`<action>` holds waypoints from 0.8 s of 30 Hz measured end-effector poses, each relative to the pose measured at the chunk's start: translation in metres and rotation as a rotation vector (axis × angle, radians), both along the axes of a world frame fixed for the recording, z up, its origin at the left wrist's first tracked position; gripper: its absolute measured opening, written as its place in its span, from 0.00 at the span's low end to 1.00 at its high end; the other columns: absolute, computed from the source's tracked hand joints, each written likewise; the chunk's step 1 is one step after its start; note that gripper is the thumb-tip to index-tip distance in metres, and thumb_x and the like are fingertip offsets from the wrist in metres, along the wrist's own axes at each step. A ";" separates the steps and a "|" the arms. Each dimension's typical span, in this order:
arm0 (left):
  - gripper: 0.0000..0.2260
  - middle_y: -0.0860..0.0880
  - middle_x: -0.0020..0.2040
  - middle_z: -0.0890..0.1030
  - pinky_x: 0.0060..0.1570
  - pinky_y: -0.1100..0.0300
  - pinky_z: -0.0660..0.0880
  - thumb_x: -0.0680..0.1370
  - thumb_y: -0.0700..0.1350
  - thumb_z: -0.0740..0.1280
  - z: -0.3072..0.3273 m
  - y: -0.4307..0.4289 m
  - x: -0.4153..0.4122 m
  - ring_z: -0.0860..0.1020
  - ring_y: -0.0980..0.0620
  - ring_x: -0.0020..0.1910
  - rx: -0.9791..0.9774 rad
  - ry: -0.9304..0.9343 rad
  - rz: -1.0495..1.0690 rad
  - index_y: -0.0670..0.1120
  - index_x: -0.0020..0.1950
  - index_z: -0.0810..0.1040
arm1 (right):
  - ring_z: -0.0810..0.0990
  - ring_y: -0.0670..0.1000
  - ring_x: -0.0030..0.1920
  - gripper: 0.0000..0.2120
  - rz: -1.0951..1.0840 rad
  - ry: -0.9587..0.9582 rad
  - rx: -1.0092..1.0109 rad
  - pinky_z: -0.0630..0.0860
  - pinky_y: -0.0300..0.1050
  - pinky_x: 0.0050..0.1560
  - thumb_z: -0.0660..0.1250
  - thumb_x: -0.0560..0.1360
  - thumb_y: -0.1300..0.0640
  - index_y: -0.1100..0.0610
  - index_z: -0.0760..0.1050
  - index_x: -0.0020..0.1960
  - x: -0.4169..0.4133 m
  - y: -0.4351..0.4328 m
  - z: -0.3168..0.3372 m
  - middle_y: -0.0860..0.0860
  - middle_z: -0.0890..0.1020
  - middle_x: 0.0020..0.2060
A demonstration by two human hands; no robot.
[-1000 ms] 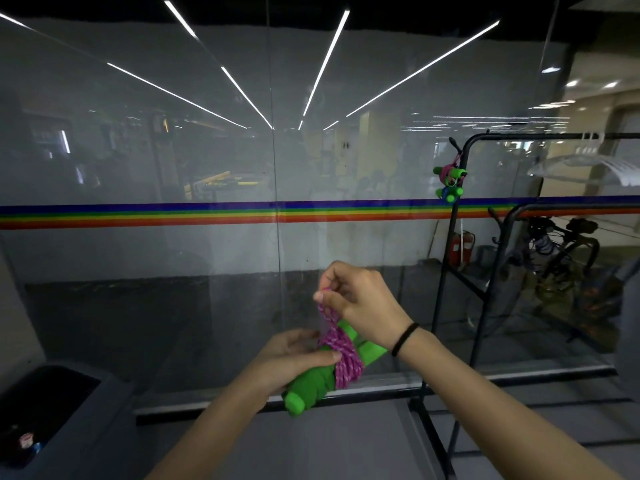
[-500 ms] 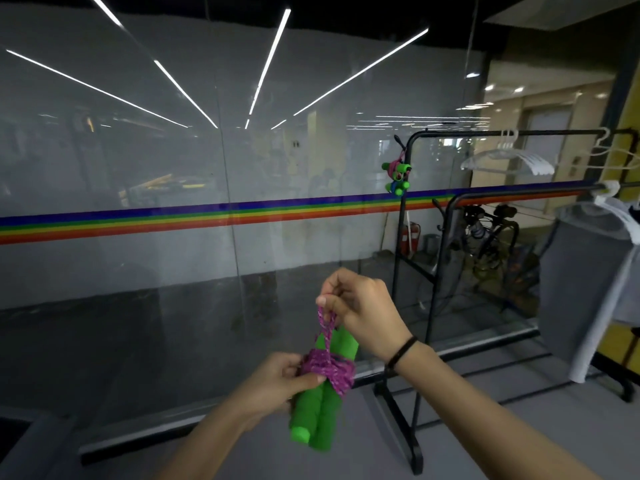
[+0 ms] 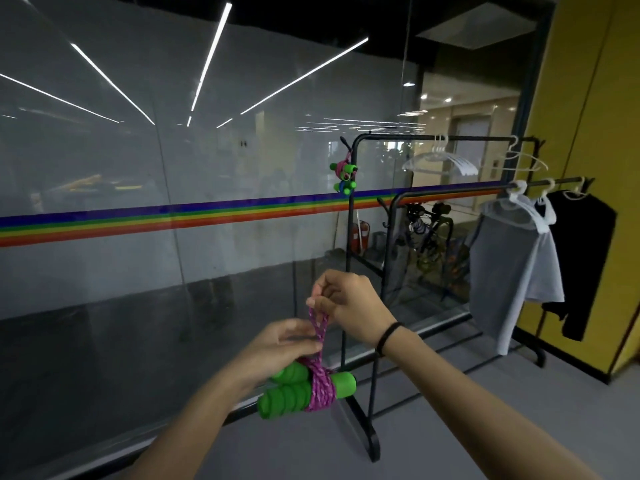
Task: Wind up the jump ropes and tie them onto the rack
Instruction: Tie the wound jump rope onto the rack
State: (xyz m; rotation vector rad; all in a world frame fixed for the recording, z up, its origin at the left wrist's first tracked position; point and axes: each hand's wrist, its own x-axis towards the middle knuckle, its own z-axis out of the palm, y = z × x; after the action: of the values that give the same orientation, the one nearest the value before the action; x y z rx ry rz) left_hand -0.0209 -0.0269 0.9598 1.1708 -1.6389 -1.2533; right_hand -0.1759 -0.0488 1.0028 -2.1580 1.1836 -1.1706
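Two hands hold a wound rope (image 3: 321, 388) up near the rack (image 3: 348, 271).

The purple cord is wrapped tight round the middle of two green handles (image 3: 285, 398), which lie side by side, roughly level, low in the middle of the scene. Two strands rise from the wrap as a loop. The right hand (image 3: 349, 304) pinches the top of that loop with curled fingers. The left hand (image 3: 277, 348) pinches the strands just above the wrap. The black rack stands just beyond and to the right. A second rope (image 3: 344, 176), also wound, hangs from its far upper left corner. Hangers (image 3: 441, 162) hang on its top bar; a grey shirt (image 3: 512, 268) hangs on the lower bar, at right. A glass wall (image 3: 138, 168) with a rainbow stripe (image 3: 173, 218) runs behind.
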 end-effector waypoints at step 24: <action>0.05 0.51 0.34 0.83 0.38 0.65 0.78 0.74 0.34 0.67 0.008 -0.208 -0.169 0.82 0.58 0.32 -0.149 0.173 0.138 0.43 0.44 0.80 | 0.83 0.52 0.37 0.06 -0.029 0.035 0.066 0.81 0.52 0.44 0.72 0.70 0.57 0.53 0.75 0.38 -0.174 -0.207 -0.014 0.54 0.83 0.34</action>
State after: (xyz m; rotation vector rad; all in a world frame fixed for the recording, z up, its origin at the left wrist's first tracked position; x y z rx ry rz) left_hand -0.1903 -0.2346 0.9679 1.0365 -1.4717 -1.0942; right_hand -0.3500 -0.2557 0.9889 -2.1270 1.2554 -1.0936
